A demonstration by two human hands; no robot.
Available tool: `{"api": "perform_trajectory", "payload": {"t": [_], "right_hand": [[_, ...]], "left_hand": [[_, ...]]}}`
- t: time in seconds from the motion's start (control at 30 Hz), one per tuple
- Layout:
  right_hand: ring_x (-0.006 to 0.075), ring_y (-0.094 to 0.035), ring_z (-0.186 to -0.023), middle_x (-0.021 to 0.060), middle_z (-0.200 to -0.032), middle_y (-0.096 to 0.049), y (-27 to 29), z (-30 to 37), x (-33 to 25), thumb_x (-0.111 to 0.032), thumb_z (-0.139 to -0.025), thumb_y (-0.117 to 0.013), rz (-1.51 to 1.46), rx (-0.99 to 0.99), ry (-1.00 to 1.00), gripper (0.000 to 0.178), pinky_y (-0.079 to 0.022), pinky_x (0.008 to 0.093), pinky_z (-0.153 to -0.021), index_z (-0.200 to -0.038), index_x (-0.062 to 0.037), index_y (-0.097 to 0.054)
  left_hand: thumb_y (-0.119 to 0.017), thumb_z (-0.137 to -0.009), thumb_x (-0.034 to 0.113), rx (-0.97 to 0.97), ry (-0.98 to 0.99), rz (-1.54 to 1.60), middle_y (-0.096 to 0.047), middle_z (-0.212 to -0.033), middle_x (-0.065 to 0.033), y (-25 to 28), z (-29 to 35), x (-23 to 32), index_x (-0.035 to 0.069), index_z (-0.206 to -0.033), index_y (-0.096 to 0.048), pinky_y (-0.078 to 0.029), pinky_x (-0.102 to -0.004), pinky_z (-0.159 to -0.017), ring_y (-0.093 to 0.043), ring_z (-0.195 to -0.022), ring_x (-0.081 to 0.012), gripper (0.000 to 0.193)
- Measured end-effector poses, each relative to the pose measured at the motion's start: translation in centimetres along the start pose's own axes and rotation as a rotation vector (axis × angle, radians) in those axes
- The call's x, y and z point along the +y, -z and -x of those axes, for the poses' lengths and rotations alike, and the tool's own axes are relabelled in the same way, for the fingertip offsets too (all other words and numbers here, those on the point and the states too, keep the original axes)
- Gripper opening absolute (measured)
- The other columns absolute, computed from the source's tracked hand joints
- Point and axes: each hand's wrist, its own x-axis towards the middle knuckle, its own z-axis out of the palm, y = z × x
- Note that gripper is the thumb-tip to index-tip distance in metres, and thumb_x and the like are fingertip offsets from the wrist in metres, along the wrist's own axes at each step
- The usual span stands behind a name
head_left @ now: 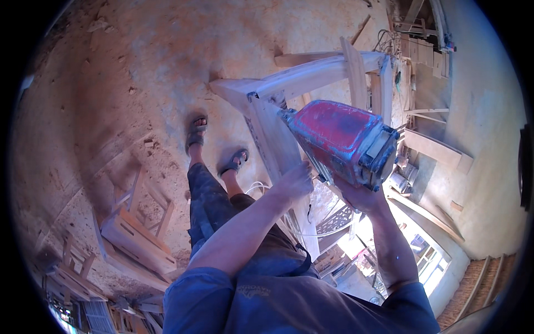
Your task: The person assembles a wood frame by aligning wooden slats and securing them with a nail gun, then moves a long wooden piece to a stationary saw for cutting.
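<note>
A dusty red nail gun [334, 131], with a dark end cap, lies slantwise in front of me, its narrow nose near the corner of a pale wooden frame [272, 131]. My right hand [359, 196] is closed around the gun from below; the body of the tool hides most of the fingers. Beside the gun's lower edge, my left hand [296, 182] is closed over the near beam of the frame, fingers curled and partly hidden. A loose wooden strip [355, 75] crosses the frame's far rail.
Bare feet in sandals [236, 161] stand left of the frame on a dusty floor. A thin pale hose [257, 186] loops near my legs. Wooden furniture parts [139, 239] stand at lower left. Boards [434, 147] lean along the right wall, near a bright window [431, 261].
</note>
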Motion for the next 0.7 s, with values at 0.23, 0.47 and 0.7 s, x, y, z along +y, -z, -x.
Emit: {"api": "perform_trajectory", "payload": {"t": [0.23,0.47,0.7], "right_hand": [[0.0095,-0.061,-0.062,0.0030,-0.086,-0.068,-1.3,0.4,3.2,-0.011,-0.095,-0.069,0.043,0.241,0.241,0.019,-0.047,0.0272,-0.051,-0.113,-0.0030,-0.066],[0.0115,-0.047,-0.037,0.0053,-0.055,-0.052,-0.1,5.7,-1.4,0.001,-0.083,-0.065,-0.398,0.416,-0.384,0.023,-0.035,0.0287,-0.034,-0.063,-0.0047,-0.056],[0.0138,-0.044,-0.033,0.0063,-0.053,-0.051,-0.9,10.0,0.7,0.000,-0.083,-0.063,-0.395,0.519,-0.519,0.022,-0.034,0.0306,-0.031,-0.063,-0.0044,-0.054]], "left_hand": [[-0.075,-0.065,0.017,0.103,0.019,0.069,-0.070,-0.100,-0.0050,-1.5,0.1,0.1,0.009,-0.095,-0.075,-0.037,-0.0384,-0.112,-0.058,-0.117,-0.0249,0.032],[-0.078,-0.060,0.018,0.013,-0.108,0.054,-0.064,-0.086,-0.0028,2.9,0.2,-1.2,0.011,-0.080,-0.072,-0.041,-0.0341,-0.091,-0.059,-0.099,-0.0219,0.022],[-0.077,-0.058,0.016,-0.075,-0.157,0.103,-0.062,-0.089,-0.0043,5.2,0.3,-1.8,0.010,-0.085,-0.067,-0.040,-0.0341,-0.089,-0.057,-0.099,-0.0224,0.030]]}}
